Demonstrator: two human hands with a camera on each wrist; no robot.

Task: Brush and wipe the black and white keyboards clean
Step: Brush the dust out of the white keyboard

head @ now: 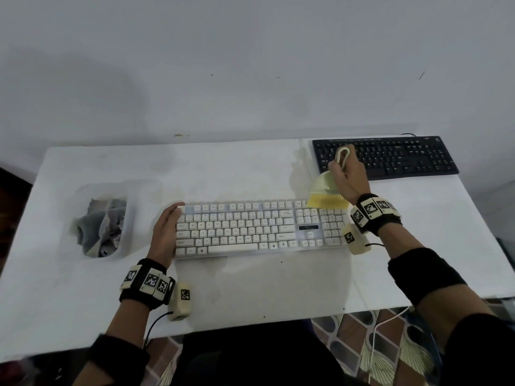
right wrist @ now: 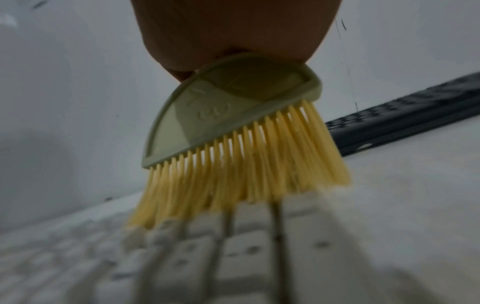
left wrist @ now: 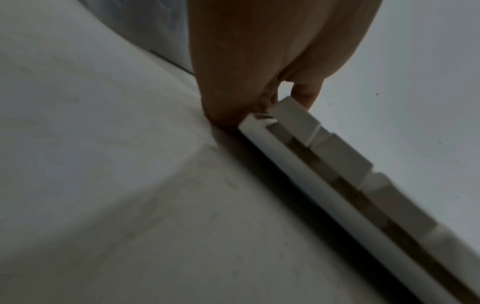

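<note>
The white keyboard (head: 250, 229) lies in the middle of the white table (head: 250, 288). My left hand (head: 167, 227) rests flat along its left edge, fingers straight and reaching to the far left corner; the left wrist view shows the hand (left wrist: 246, 61) against that corner of the keyboard (left wrist: 337, 164). My right hand (head: 349, 174) grips the loop handle of a cream brush (head: 324, 188). Its yellow bristles (right wrist: 246, 164) touch the top row of keys at the white keyboard's (right wrist: 233, 246) far right end. The black keyboard (head: 395, 160) lies at the back right, just behind the brush.
A white tray (head: 128, 218) holding a crumpled grey cloth (head: 100, 229) stands left of the white keyboard. The table's back edge meets a white wall. A white cable (head: 376, 338) hangs below the front edge at the right.
</note>
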